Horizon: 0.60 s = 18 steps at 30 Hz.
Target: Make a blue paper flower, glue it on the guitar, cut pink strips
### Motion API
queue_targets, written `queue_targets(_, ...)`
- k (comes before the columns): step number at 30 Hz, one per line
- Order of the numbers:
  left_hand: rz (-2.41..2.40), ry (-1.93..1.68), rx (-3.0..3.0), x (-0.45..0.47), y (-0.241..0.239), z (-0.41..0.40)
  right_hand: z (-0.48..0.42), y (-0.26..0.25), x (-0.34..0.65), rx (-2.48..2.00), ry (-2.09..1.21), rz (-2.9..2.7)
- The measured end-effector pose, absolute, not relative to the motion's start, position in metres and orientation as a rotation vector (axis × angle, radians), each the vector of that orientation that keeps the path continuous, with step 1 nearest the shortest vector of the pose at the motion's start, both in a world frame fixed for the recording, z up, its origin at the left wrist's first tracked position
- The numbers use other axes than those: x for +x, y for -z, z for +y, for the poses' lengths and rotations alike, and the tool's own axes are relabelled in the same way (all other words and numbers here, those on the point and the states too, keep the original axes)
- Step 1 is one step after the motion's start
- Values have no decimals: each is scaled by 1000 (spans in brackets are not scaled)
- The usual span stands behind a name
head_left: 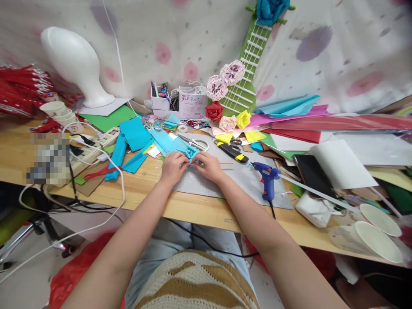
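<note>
Over the grey board (189, 184), my left hand (174, 168) and my right hand (209, 166) meet at a folded blue crepe paper flower (191, 152). Fingertips of both hands are closed on its lower edges, one hand on each side. A strip of light blue crepe paper (164, 141) lies just behind my left hand. Scissors (201, 144) with pale handles rest right behind the flower. Thin wooden sticks (228, 163) stick out to the right of my right hand. The underside of the flower is hidden by my fingers.
A blue glue gun (268, 176) with a long glue stick and a black-yellow utility knife (231, 151) lie to the right. Paper cups (376, 240) stand near the right edge. Power strips (93, 148) with cables lie left. Behind is a green paper guitar (247, 81).
</note>
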<state>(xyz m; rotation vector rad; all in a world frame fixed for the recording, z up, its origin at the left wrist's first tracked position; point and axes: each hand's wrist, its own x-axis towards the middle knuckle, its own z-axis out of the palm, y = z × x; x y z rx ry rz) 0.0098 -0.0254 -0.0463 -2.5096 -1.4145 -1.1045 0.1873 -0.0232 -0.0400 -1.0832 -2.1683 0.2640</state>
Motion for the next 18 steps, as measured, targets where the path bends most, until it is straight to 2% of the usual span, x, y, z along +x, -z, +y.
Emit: queue_targets(18, -1394, 994, -2455, 10, 41, -28, -17, 42, 190, -1120, -238, -2179)
